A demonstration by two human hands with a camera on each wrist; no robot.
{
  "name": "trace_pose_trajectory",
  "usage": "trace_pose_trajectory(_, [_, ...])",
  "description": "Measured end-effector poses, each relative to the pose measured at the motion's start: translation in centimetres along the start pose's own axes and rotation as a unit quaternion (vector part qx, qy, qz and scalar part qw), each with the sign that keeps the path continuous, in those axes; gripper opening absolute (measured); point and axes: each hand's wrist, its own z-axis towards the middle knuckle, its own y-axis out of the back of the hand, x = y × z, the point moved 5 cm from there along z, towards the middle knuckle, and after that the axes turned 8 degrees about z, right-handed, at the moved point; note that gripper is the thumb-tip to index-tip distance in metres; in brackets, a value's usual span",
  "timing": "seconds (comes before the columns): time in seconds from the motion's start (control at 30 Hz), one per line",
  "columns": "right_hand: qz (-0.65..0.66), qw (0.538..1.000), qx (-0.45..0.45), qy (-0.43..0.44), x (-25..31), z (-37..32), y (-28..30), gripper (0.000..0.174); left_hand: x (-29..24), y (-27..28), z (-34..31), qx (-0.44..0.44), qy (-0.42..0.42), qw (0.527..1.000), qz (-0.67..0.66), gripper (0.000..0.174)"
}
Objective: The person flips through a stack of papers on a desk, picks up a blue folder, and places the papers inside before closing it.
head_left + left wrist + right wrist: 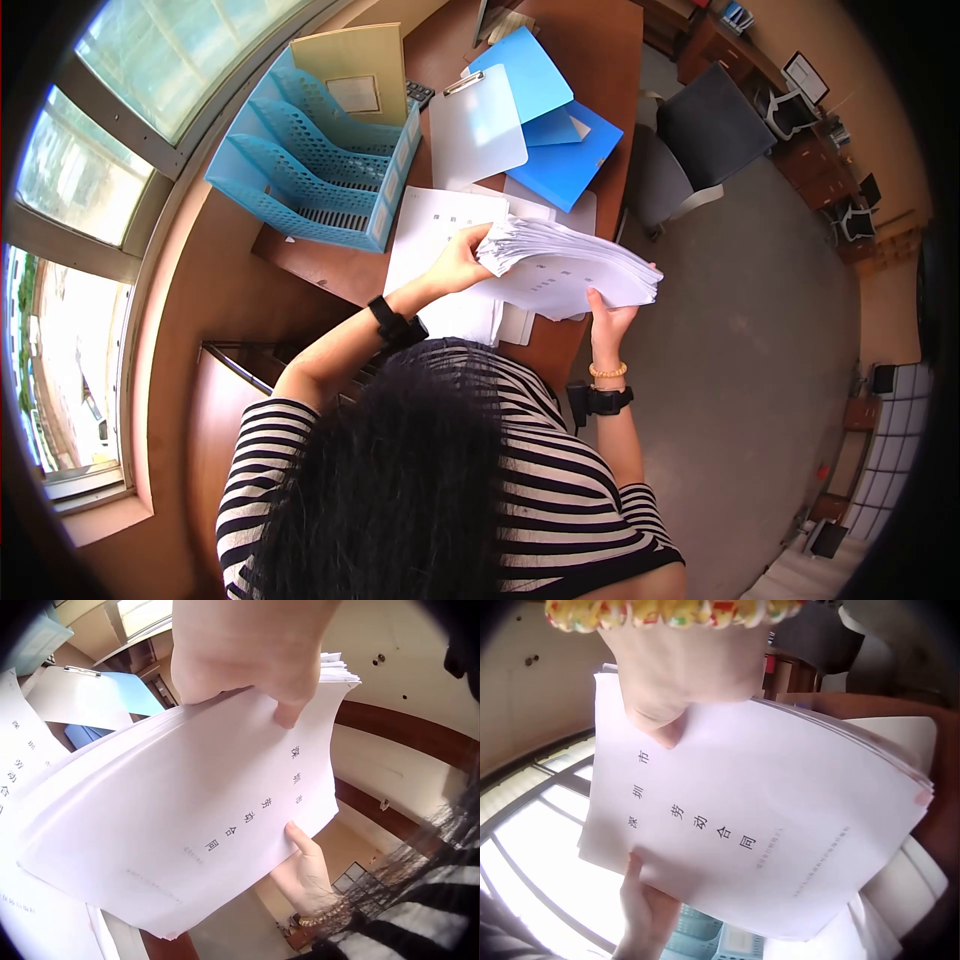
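A thick stack of printed paper [575, 265] is held up above the desk between both hands. My left hand [462, 260] grips one side of it, thumb on the printed cover page. On the opposite side my right hand [612, 318] pinches the sheets, its thumb likewise on the front page. Black characters run across that page, clear in the right wrist view, where the stack [727, 817] fills the middle. In the left wrist view the sheets [187, 802] bow slightly, their edges fanned. Under the stack, more printed papers [425, 225] lie on the desk.
A blue file rack [385, 215] with several slots stands at the left, a beige folder [350, 75] in it. Behind the papers lie a translucent clipboard [478, 130] and blue folders [570, 165] on the brown desk [605, 60]. A grey chair [665, 190] stands right of the desk.
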Motion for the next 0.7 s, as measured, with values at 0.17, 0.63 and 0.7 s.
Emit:
trace_pose_trajectory(0.17, [0.008,0.976,0.113,-0.188,-6.1,-1.3,4.3,0.049,2.5,-1.8,0.7,0.083,-0.008,0.996,0.044,0.033])
trace_pose_trajectory(0.63, [-0.074,0.975,0.148,-0.148,-4.4,-1.0,2.8,0.035,-0.7,0.3,0.8,-0.053,-0.078,0.995,0.033,0.024])
trace_pose_trajectory(0.7, [-0.003,0.970,0.154,-0.189,-3.9,-0.3,1.9,0.032,-2.4,1.4,0.2,-0.065,-0.047,0.997,0.007,0.030])
